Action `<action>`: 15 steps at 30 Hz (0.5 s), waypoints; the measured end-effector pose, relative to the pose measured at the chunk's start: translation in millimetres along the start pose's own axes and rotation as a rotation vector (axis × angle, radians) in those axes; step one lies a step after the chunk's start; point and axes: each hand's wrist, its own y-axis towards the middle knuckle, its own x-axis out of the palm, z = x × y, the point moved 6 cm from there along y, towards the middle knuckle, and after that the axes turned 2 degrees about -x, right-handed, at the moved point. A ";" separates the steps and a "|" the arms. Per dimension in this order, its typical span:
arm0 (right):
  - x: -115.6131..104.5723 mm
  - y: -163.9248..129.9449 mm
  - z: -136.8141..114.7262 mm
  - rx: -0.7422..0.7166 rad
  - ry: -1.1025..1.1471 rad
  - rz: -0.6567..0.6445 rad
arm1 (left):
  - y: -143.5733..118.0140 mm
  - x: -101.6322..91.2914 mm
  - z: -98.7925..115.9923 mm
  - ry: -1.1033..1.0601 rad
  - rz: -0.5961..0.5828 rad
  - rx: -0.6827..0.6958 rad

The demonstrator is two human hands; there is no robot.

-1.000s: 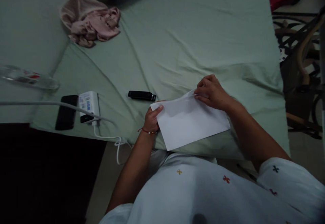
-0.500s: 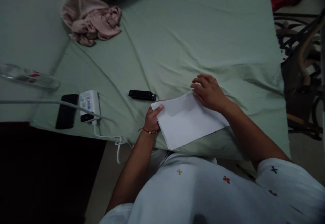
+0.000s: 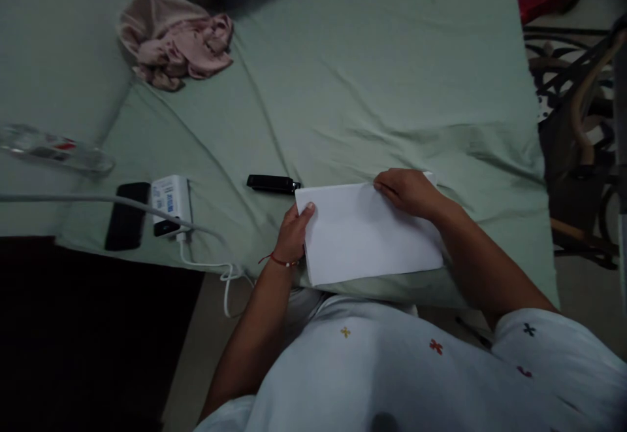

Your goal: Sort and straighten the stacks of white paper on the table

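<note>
A folded white sheet of paper (image 3: 367,232) lies at the near edge of a bed covered in pale green sheet (image 3: 382,79). My left hand (image 3: 292,232) grips the paper's left edge, thumb on top. At the far edge of the paper my right hand (image 3: 409,191) presses down on it with bent fingers. A thin red bracelet is on my left wrist.
A small black device (image 3: 273,184) lies just left of the paper. Further left are a white charger box (image 3: 170,204) with a white cable, a black phone (image 3: 127,216) and a clear plastic bottle (image 3: 53,149). A pink crumpled cloth (image 3: 176,43) lies far left. A dark chair (image 3: 582,138) stands right.
The paper has turned from tilted to nearly square with the bed edge. My right hand moved down and right along its far edge and now presses it flat.
</note>
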 end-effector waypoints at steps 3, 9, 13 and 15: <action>1.1 -5.3 8.5 0.055 0.006 0.019 | -13.1 6.5 6.2 0.222 -0.049 0.105; 12.4 -8.4 12.5 0.128 0.048 -0.025 | -19.3 4.8 7.4 0.446 0.076 0.250; 16.4 -10.2 14.5 0.145 0.078 -0.014 | -17.6 5.6 11.6 0.507 0.097 0.293; 18.8 -11.8 16.9 0.148 0.088 0.002 | -18.0 8.4 13.6 0.525 0.068 0.291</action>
